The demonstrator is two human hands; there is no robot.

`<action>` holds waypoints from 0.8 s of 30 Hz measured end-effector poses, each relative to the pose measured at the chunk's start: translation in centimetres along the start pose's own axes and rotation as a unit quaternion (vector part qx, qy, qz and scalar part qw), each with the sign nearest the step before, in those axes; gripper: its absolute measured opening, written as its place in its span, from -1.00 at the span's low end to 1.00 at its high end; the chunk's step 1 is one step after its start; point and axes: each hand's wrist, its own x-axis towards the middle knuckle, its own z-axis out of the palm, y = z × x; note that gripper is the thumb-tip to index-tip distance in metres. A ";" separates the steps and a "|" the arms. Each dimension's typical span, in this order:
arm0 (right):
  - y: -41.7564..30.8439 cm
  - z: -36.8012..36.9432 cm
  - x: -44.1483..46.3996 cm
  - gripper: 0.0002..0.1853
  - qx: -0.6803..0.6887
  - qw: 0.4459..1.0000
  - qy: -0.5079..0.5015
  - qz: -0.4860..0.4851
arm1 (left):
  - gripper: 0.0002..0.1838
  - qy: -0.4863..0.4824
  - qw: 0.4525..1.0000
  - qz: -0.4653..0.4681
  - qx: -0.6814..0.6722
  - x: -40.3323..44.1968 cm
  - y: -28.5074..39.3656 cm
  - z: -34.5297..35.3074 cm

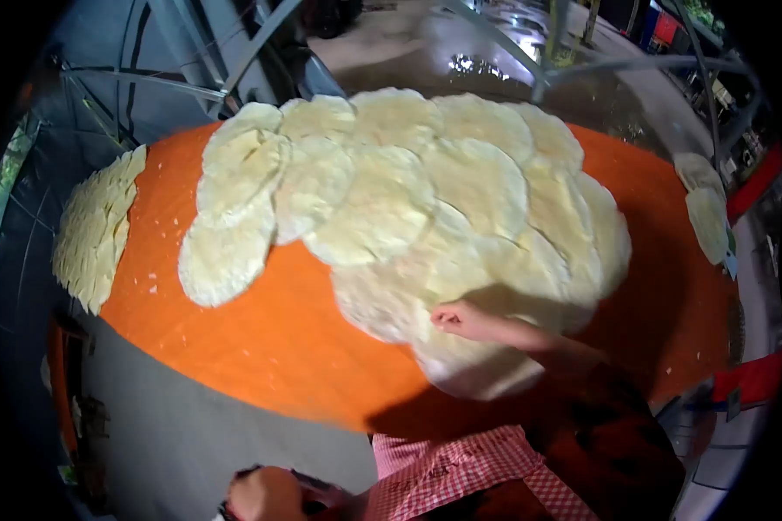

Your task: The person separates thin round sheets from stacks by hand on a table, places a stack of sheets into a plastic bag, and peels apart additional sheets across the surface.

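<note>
My right hand (pixel 462 319) is over the near edge of the overlapping thin, round, pale flatbreads (pixel 374 204). Its fingers are curled closed, and whatever they may hold is hidden or too small to make out. A shadow from the hand and forearm falls across the sheets. My left hand (pixel 267 495) is low in the view, in front of my body, beside a dark and red thing (pixel 321 495) that I cannot name. Its fingers are hidden.
An orange cloth (pixel 261 347) covers the table under the flatbreads. At the far left lies a dense overlapping layer of pale pieces (pixel 100 230); a few more flatbreads (pixel 705 213) lie at the right end. Metal poles (pixel 261 43) stand behind. I wear a red-checked apron (pixel 452 469).
</note>
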 end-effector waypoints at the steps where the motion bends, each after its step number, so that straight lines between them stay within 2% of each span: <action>1: -2.1 0.8 3.3 -0.85 0.044 0.998 -0.020 0.034 | -0.80 -0.026 0.988 -0.097 0.119 -1.4 -4.6 -2.8; 3: -4.3 2.1 10.6 -0.85 -0.027 0.998 -0.052 0.035 | -0.76 -0.010 0.914 -0.278 0.294 -6.5 -14.3 -10.7; 5: -7.4 4.2 19.1 -0.83 -0.074 0.996 -0.038 0.007 | -0.74 0.082 0.827 -0.435 0.347 -15.6 -23.5 -21.8; 6: -6.7 5.4 24.4 -0.83 -0.061 0.998 -0.028 -0.002 | -0.67 0.124 0.801 -0.465 0.357 -21.1 -26.9 -28.0; 7: -7.8 6.2 29.6 -0.85 -0.068 0.996 0.002 -0.063 | -0.65 0.102 0.773 -0.451 0.435 -25.1 -29.3 -33.2; 8: -9.2 6.7 35.2 -0.87 -0.096 0.993 0.012 -0.072 | -0.71 0.046 0.720 -0.449 0.527 -27.3 -30.7 -36.9; 9: -9.0 7.4 41.2 -0.86 -0.129 0.985 0.043 -0.103 | -0.74 0.013 0.697 -0.451 0.557 -28.0 -32.0 -38.4; 10: -15.7 7.1 44.7 -0.85 -0.258 0.959 0.062 -0.101 | -0.76 -0.023 0.673 -0.453 0.584 -28.7 -33.2 -39.9; 11: -15.8 7.5 50.2 -0.79 -0.328 0.936 0.064 -0.108 | -0.76 -0.056 0.646 -0.463 0.605 -28.8 -34.0 -40.2; 12: -14.2 8.4 56.1 -0.84 -0.325 0.930 0.101 -0.138 | -0.75 -0.088 0.618 -0.471 0.624 -28.5 -34.6 -39.6; 13: -12.3 9.2 62.4 -0.83 -0.387 0.903 0.109 -0.151 | -0.72 -0.136 0.598 -0.469 0.635 -27.5 -34.7 -38.9; 14: -12.9 10.2 66.9 -0.75 -0.431 0.889 0.119 -0.101 | -0.73 -0.130 0.601 -0.488 0.619 -27.7 -34.9 -39.2; 15: -14.5 10.7 69.8 -0.65 -0.429 0.890 0.115 -0.101 | -0.73 -0.133 0.591 -0.502 0.617 -27.5 -35.1 -39.3; 16: -13.7 11.9 73.3 -0.63 -0.453 0.867 0.151 -0.140 | -0.72 -0.134 0.580 -0.516 0.616 -27.5 -35.4 -39.4; 18: -12.4 15.0 78.3 -0.60 -0.489 0.820 0.251 -0.158 | -0.72 -0.133 0.590 -0.519 0.604 -28.1 -35.6 -40.1; 22: -10.4 15.8 83.1 -0.60 -0.616 0.762 0.166 -0.115 | -0.75 -0.125 0.600 -0.506 0.606 -27.7 -36.4 -39.8; 23: -9.6 15.0 83.7 -0.72 -0.587 0.769 0.183 -0.175 | -0.75 -0.120 0.596 -0.517 0.602 -27.5 -36.6 -39.5; 24: -9.4 13.9 84.0 -0.76 -0.571 0.785 0.161 -0.177 | -0.74 -0.129 0.589 -0.526 0.600 -27.7 -36.7 -39.4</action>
